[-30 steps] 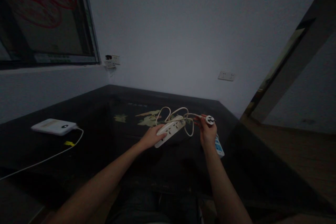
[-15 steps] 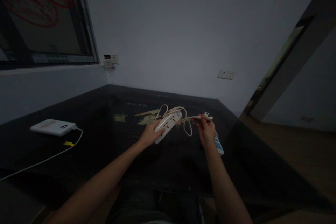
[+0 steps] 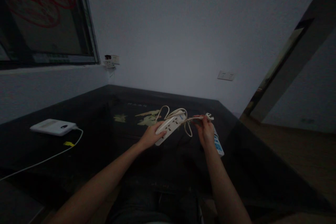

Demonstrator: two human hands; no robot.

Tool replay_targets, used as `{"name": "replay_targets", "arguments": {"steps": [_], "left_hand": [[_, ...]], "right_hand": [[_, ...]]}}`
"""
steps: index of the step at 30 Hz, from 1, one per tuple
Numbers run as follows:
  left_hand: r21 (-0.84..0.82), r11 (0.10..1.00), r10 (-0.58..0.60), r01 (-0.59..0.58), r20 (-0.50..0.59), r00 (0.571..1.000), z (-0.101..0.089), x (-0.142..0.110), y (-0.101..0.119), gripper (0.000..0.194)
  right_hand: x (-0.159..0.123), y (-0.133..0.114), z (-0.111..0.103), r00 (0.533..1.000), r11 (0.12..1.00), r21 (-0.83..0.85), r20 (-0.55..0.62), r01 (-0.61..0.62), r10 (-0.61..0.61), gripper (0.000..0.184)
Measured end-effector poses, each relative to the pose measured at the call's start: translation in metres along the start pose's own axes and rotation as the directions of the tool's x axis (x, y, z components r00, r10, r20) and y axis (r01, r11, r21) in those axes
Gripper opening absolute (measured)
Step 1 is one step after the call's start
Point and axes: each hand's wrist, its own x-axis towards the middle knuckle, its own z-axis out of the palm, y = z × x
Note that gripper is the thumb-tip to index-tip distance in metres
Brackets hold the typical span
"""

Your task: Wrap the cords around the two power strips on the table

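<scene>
A white power strip [image 3: 171,126] is tilted above the dark table, with my left hand [image 3: 152,135] closed around its near end. Its pale cord [image 3: 189,131] loops behind and beside the strip and runs across to my right hand [image 3: 206,131]. There my fingers are closed on the plug end of the cord; the plug [image 3: 209,116] sticks out past the fingertips with its pins showing. Partly hidden behind my right wrist, a second power strip [image 3: 218,146] with a blue face lies on the table.
On the left of the black table [image 3: 110,168] lies a white power bank-like device [image 3: 54,127] with a white cable [image 3: 54,156] and a yellow tag [image 3: 69,144]. Wall sockets [image 3: 225,75] sit at the back right, others [image 3: 111,61] near the window corner.
Both hands stay nearly in place with the same holds. The white strip and the plug have shifted very slightly, and the cord loop between my hands has moved a little.
</scene>
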Motion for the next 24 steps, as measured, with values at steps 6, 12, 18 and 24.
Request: {"name": "replay_targets", "arguments": {"steps": [6, 12, 18, 24], "left_hand": [[0.025, 1.0, 0.0, -0.001, 0.033, 0.999, 0.0, -0.001, 0.002, 0.047], [0.071, 0.996, 0.042, -0.048, 0.075, 0.996, 0.001, -0.003, 0.003, 0.05], [0.105, 0.989, 0.082, -0.104, 0.2, 0.976, -0.003, -0.007, 0.013, 0.049], [0.114, 0.986, 0.098, -0.124, 0.211, 0.973, -0.003, -0.008, 0.014, 0.05]], "right_hand": [[0.002, 0.002, 0.0, 1.0, 0.999, 0.046, 0.027, -0.002, 0.001, 0.03], [0.004, 0.004, 0.0, 0.996, 0.997, 0.044, 0.069, -0.063, 0.06, 0.036], [0.002, 0.012, 0.001, 0.974, 0.976, -0.047, 0.073, -0.211, 0.214, 0.044], [0.002, 0.015, 0.0, 0.974, 0.97, -0.098, 0.027, -0.223, 0.227, 0.047]]}}
